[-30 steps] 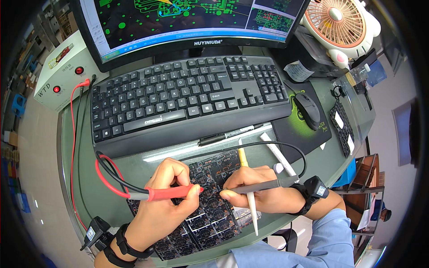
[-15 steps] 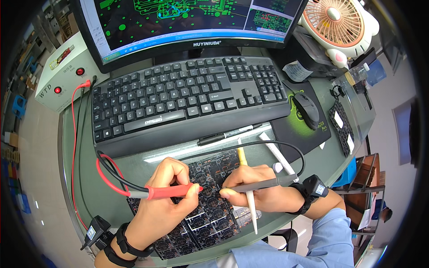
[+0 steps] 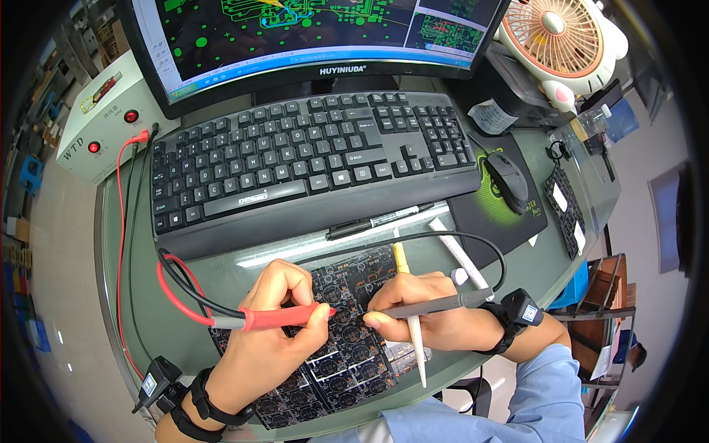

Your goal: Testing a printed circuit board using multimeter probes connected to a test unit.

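Observation:
A black circuit board panel with rows of round patterns lies on the table under both hands. My left hand is closed round a red test probe, its tip pointing right, just over the board. From the other side my right hand pinches a black test probe that points left; its tip is mostly hidden by the fingers. A slim stick with a yellow upper part and white tapered end also passes through my right hand. Whether either tip touches the board I cannot tell.
Behind the board stand a black keyboard and a monitor with a green circuit layout. A marker, a white stick, a mouse and a fan lie rightward. Red lead runs to a white box.
On the monitor, a yellow-orange patch now shows near the top of the circuit layout. Both hands and probes hold practically the same position.

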Available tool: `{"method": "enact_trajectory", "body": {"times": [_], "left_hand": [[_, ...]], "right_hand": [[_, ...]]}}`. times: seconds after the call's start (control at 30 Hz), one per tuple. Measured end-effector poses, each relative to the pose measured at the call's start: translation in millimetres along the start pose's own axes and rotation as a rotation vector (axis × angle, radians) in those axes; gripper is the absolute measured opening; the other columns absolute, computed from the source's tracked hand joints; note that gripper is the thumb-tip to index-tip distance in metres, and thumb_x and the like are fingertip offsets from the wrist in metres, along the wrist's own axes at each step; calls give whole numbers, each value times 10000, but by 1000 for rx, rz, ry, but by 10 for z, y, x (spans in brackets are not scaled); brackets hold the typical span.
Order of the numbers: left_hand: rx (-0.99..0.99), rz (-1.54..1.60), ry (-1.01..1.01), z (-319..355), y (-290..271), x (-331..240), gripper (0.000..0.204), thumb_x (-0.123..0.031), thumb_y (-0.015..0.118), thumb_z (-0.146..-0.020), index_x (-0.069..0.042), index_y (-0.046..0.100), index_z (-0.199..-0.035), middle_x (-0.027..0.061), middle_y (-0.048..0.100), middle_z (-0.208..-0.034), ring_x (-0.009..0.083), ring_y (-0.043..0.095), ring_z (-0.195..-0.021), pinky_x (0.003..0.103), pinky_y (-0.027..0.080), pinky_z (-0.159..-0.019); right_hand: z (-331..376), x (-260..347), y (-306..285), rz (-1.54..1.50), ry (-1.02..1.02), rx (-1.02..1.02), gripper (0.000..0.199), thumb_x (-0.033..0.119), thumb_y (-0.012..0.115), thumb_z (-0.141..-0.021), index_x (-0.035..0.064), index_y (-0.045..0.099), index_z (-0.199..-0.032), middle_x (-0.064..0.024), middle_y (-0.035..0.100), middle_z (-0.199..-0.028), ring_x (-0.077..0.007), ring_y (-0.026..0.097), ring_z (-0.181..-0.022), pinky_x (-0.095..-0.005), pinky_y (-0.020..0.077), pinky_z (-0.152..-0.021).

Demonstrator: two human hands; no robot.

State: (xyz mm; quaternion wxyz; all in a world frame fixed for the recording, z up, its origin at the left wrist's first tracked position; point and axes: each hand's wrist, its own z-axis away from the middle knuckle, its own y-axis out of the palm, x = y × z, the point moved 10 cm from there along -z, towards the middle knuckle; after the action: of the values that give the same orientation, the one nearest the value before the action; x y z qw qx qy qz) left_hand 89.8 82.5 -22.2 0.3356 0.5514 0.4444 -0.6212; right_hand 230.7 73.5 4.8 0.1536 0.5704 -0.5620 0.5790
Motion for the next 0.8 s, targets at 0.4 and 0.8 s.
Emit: {"method": "enact_trajectory", "body": {"times": [0.4,0.8], "left_hand": [[-60,98,-73,9,3,37,235,-14,643,-836,-19,512,-1032,23,466,-885,77,465,-738,233,407,-629],[-74,79,-112,31,-57,133,130,-43,615,-877,-17,543,-982,31,580,-882,55,532,-680,199,430,-582]], "right_hand": [[-179,-109,-71,-101,252,61,236,178,712,-855,-7,569,-831,-80,592,-753,-198,604,-653,-327,473,-596],[-485,139,-252,-134,210,68,238,237,578,-974,9,559,-1040,-77,680,-833,-123,661,-684,-273,533,-644]]}}
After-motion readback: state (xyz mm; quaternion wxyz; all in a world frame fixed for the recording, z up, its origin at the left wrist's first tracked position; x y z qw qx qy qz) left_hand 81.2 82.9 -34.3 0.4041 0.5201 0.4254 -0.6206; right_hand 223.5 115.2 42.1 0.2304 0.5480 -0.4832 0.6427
